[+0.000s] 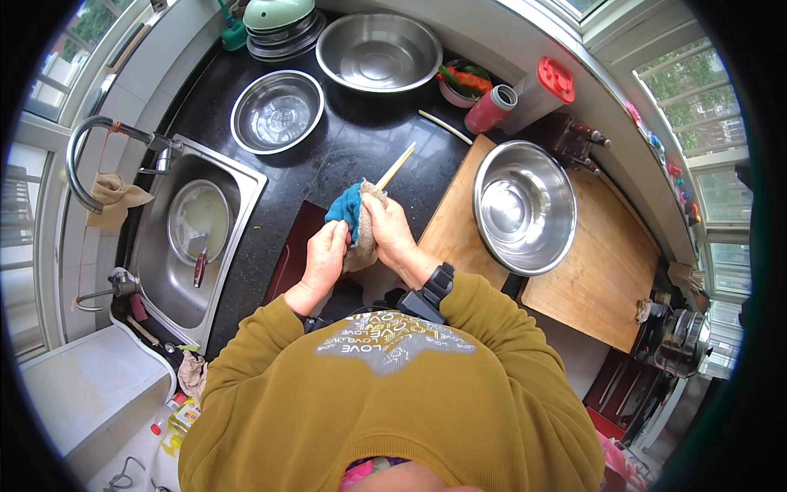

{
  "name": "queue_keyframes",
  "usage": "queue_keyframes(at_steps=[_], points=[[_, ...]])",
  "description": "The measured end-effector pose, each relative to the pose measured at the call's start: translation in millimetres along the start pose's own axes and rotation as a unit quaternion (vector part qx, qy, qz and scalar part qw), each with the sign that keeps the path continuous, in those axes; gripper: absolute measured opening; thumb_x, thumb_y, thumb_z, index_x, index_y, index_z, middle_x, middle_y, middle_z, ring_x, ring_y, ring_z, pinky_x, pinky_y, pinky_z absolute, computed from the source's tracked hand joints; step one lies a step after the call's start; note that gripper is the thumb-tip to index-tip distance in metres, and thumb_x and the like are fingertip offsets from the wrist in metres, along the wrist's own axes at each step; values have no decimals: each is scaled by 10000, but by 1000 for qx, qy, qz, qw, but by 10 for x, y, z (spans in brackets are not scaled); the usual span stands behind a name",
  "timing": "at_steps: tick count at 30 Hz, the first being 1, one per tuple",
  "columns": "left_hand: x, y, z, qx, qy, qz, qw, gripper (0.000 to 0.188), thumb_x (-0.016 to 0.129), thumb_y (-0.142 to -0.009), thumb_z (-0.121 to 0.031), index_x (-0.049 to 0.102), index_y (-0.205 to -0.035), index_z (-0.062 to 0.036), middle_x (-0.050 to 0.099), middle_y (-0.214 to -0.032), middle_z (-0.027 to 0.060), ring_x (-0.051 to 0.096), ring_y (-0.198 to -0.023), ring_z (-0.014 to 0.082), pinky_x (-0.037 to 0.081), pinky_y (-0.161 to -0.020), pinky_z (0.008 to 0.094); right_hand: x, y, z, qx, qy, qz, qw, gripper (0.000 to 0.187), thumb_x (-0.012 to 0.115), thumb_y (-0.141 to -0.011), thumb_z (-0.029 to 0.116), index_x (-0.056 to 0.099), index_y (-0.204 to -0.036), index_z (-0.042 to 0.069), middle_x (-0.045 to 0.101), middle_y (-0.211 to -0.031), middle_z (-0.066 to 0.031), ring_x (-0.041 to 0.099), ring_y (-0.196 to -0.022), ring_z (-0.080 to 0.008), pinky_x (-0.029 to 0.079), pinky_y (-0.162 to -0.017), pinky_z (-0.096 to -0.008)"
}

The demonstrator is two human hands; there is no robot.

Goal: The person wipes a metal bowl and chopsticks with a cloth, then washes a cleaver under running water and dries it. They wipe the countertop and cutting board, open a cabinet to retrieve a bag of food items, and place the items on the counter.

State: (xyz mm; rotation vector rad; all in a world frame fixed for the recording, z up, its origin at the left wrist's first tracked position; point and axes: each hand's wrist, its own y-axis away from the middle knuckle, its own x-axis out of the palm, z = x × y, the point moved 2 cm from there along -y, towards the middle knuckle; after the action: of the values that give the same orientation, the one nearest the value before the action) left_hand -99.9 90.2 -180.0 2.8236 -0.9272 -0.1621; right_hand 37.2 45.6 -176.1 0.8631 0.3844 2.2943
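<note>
In front of my chest, over the counter's near edge, both hands are closed on a cloth. My left hand (322, 256) pinches the teal side of the cloth (348, 211) between thumb and fingers. My right hand (392, 233) is wrapped round its beige-brown, fuzzy part, with the thumb on top. A pair of thin pale-yellow sticks, looking like chopsticks (397, 166), pokes out of the far end of the cloth and slants away to the right. Their lower ends are hidden by the cloth and the right hand.
A steel basin (525, 207) sits on the wooden cutting board (607, 271) at right. Two more basins (277, 112) stand at the back. Left is a sink (176, 283) holding a pan (199, 220). A pink-red bottle (490, 110) and a pale stick (445, 127) lie back right.
</note>
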Motion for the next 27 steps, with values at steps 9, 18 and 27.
queue_keyframes(at_steps=[9,18,27], points=[[-45,122,-6,9,-61,-9,998,324,536,-1042,-212,576,-765,-49,470,-599,-14,423,-558,55,353,-506,265,-256,-542,595,-68,-43,-91,993,221,542,-1004,223,622,-912,39,632,-794,-33,640,-675,-159,541,-618,-306],[-44,97,9,1,-6,-66,998,326,517,-1063,-257,580,-820,-49,482,-635,-41,407,-557,32,334,-502,235,-3,57,109,35,11,80,996,233,585,-999,219,650,-1101,20,663,-922,-21,629,-785,-102,530,-714,-266],[-43,64,27,13,-41,10,999,300,517,-1067,-289,661,-968,-45,552,-709,-46,426,-584,13,355,-514,193,-62,184,233,25,-46,101,993,243,666,-971,202,618,-1150,45,688,-1000,-40,672,-873,-125,555,-792,-277]])
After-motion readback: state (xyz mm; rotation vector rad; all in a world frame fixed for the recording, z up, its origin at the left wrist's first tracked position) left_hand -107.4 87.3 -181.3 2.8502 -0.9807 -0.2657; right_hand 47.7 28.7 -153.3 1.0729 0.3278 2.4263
